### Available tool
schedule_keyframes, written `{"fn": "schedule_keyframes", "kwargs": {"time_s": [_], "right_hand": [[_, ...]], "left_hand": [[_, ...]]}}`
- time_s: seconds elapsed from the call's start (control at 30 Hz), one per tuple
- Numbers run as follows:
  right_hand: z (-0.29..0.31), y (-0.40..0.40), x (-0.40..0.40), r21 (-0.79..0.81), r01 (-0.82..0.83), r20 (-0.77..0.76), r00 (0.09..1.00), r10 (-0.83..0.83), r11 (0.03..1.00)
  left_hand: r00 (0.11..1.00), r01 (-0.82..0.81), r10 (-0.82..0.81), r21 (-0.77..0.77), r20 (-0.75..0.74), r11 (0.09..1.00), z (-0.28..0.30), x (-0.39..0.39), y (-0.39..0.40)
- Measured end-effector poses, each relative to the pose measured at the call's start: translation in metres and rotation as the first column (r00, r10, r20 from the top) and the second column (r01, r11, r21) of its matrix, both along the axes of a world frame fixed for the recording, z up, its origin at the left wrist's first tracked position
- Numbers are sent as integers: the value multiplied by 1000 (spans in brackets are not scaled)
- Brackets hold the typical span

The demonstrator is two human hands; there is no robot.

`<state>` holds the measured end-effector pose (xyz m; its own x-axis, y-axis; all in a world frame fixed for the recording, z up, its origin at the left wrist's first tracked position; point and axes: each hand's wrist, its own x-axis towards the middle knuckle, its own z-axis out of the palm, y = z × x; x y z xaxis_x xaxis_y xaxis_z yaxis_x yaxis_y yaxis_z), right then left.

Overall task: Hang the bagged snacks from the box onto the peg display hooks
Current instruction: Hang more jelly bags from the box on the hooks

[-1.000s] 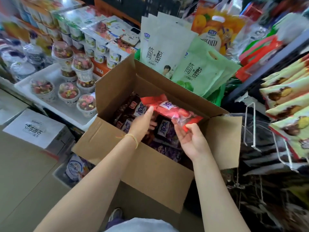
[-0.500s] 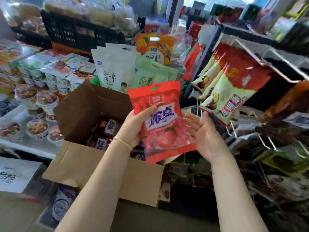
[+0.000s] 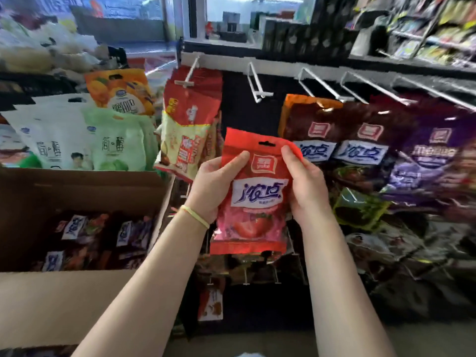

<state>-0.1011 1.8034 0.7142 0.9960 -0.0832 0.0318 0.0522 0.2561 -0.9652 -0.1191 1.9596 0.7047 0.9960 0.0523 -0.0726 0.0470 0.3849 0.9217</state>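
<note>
The place is a small shop with a dark peg display [image 3: 242, 104] in front of the person. A white rail along its top carries white wire hooks; the empty hook [image 3: 256, 81] is directly above the hands. At the left, an open cardboard box [image 3: 85, 186] holds many dark snack packets. Behind the box stand three large pouches: one white, one pale green, one orange.

Both forearms reach forward and up, with the hands at the same height. The left hand [image 3: 212, 186] holds the left edge of one red strawberry bag [image 3: 253, 191], its thumb lying across the front. The right hand [image 3: 305, 184] grasps the right edge, and its fingers [image 3: 289, 157] pinch the top corner near the hang hole. The bag is upright in the air, below the empty hook and not on it.

A yellow band [image 3: 194, 216] is around the left wrist. Red and yellow bags [image 3: 189, 132] hang at the left, and at the right hang two brown bags [image 3: 334, 135] and one purple bag [image 3: 432, 155].
</note>
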Motion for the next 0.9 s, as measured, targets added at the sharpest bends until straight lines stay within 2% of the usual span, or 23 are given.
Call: {"fn": "schedule_keyframes", "kwargs": {"time_s": [0.13, 0.3, 0.37, 0.47, 0.63, 0.77, 0.9], "right_hand": [[5, -63, 17, -66, 34, 50, 998, -31, 997], [7, -139, 37, -213, -77, 70, 993, 94, 974], [7, -161, 43, -247, -65, 105, 990, 94, 967], [10, -184, 50, -225, -19, 114, 992, 46, 974], [20, -204, 57, -98, -49, 88, 994, 58, 994], [19, -202, 72, -57, 183, 153, 973, -173, 981], [26, -208, 87, -136, 424, 338, 869, -360, 895]], "left_hand": [[999, -1, 1, 14, 55, 1000, 9, 19, -61], [997, -23, 23, 0, 75, 1000, 15, 36, -115], [997, -27, 27, -1, 75, 1000, 14, 41, -132], [996, -33, 31, 28, 80, 999, 13, 48, -150], [997, -38, 36, 28, 64, 999, 17, 56, -170], [992, -74, 68, 62, 104, 995, 24, 65, -197], [986, -95, 80, 97, 148, 991, 36, 80, -221]]}}
